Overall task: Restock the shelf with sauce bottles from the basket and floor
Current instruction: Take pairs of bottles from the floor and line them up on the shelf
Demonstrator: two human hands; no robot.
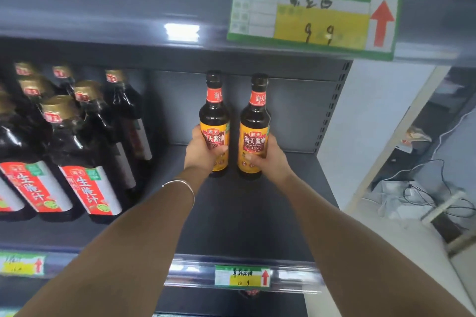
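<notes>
Two dark sauce bottles with orange labels stand upright side by side deep on the dark shelf [247,216]. My left hand [202,152] grips the left bottle [214,113] around its label. My right hand [266,158] grips the right bottle [255,116] the same way. Both bottle bases are at the shelf surface near the back panel; I cannot tell whether they touch it. A thin bracelet sits on my left wrist.
Several larger dark bottles with gold caps and red-white labels [85,162] fill the shelf's left part. The upper shelf edge carries a green-yellow price tag [313,17]; a smaller tag [242,275] hangs on the front rail. Cables and clutter [422,195] lie on the floor at right.
</notes>
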